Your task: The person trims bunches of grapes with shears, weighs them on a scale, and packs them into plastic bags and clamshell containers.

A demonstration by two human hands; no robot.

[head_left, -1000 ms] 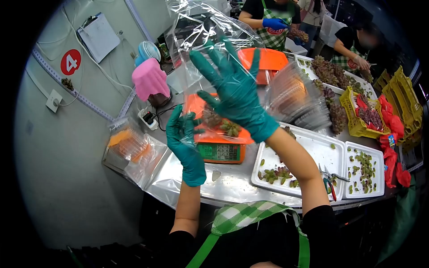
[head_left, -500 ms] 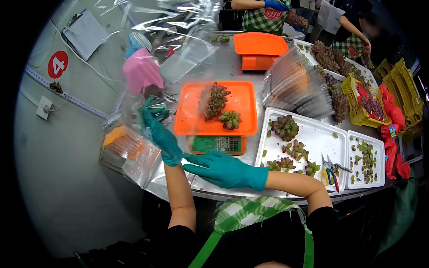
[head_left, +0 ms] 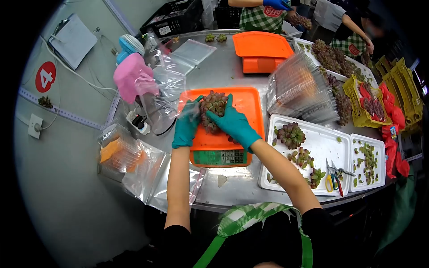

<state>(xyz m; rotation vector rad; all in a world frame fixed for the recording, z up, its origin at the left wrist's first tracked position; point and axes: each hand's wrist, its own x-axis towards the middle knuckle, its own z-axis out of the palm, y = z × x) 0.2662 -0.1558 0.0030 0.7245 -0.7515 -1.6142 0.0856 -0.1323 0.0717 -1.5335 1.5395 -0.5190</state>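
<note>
My left hand (head_left: 187, 127) and my right hand (head_left: 234, 124), both in teal gloves, are closed round the two sides of a reddish-green succulent (head_left: 213, 105). It is over the orange tray (head_left: 251, 100) of a scale with a green display (head_left: 210, 157). My right thumb lies across the front of the rosettes. The fingers of my left hand are partly blurred against the left side. Another bit of succulent on the tray is mostly hidden under my right hand. Beside my left hand stands a crumpled clear plastic bag (head_left: 163, 89).
At right, a white tray (head_left: 319, 127) holds succulents, loose leaves, and scissors (head_left: 333, 182). Clear plastic packs (head_left: 301, 89) and a second orange scale (head_left: 261, 47) stand behind. Flat clear bags (head_left: 149, 172) lie front left, near a pink cloth (head_left: 132, 78). Co-workers are at the back.
The raised clear bag has come down at the left. My left hand has left the bag area and my right hand has moved up; both are now round the succulent.
</note>
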